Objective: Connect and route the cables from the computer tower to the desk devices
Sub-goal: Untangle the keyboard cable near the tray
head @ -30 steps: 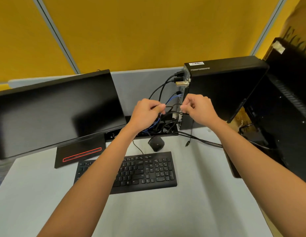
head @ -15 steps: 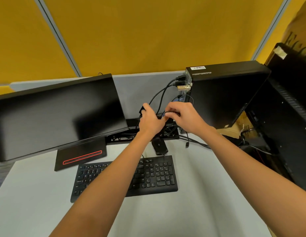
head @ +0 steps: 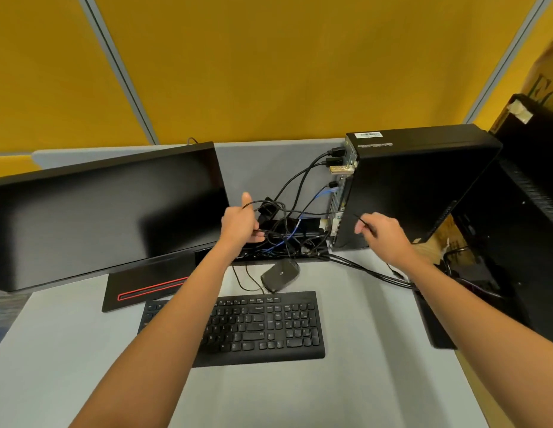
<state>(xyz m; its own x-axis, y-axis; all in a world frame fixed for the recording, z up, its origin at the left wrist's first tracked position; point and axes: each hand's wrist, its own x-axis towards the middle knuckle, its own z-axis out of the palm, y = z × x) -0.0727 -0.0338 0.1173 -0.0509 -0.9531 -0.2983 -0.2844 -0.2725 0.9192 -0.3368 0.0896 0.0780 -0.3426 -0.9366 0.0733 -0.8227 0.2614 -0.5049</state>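
- yellow partition walls behind a pale grey desk [head: 83,381], that's the whole setting
- left hand [head: 239,225] is curled round a bunch of thin black cables [head: 270,208] just right of the monitor, thumb poking straight up, so it's holding the loops rather than hanging open
- right hand [head: 381,231] pinches a thin black cable end [head: 363,222] between its fingertips, up against the side of the computer tower [head: 417,183], near its bottom rear corner
- the two hands are well apart, with the cable tangle between them
- behind the hands there's a messy nest of black leads plus a blue cable [head: 287,239] sitting over a black cable tray [head: 281,254] at the back edge of the desk
- tower stands upright on the right, its rear panel facing the monitor, with several plugs already in the upper ports and leads drooping down to the nest
- mouse [head: 280,274] sits just in front of the tray, keyboard [head: 259,327] right in front of that
- monitor [head: 105,211] on the left is dark, tilted, red stripe on its base
- a couple of thick black cables [head: 371,273] run off the desk's right side under the right forearm
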